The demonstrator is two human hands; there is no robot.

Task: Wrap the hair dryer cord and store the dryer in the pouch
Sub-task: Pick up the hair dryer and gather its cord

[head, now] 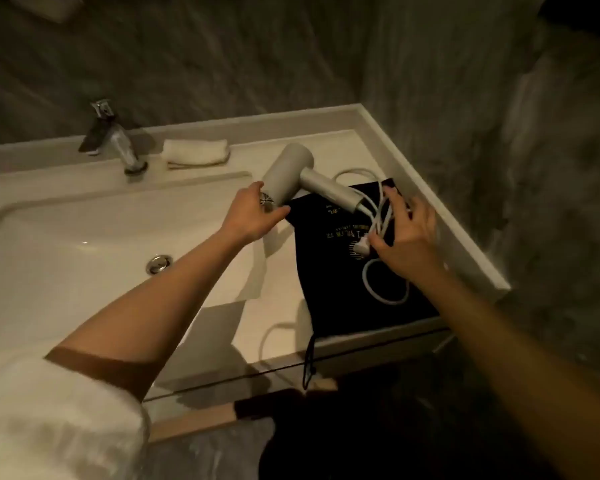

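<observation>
At frame centre my left hand (pixel 253 216) grips the hair dryer (pixel 302 180) by its barrel end — my right hand (pixel 407 237) pinches loops of cord (pixel 378 202) over the black pouch (pixel 357 271) on the counter (pixel 326 140).

A fluffy white robe sleeve (pixel 49 420) with a brown lining edge is pushed up the left arm; the right forearm (pixel 520 344) is bare.

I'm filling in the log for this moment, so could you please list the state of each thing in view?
Hair dryer: lying on the counter, barrel end gripped by the left hand.
Cord: loose, unwrapped, gathered by the right hand.
Pouch: flat, empty.
Faucet: off.
Towel: folded.
</observation>
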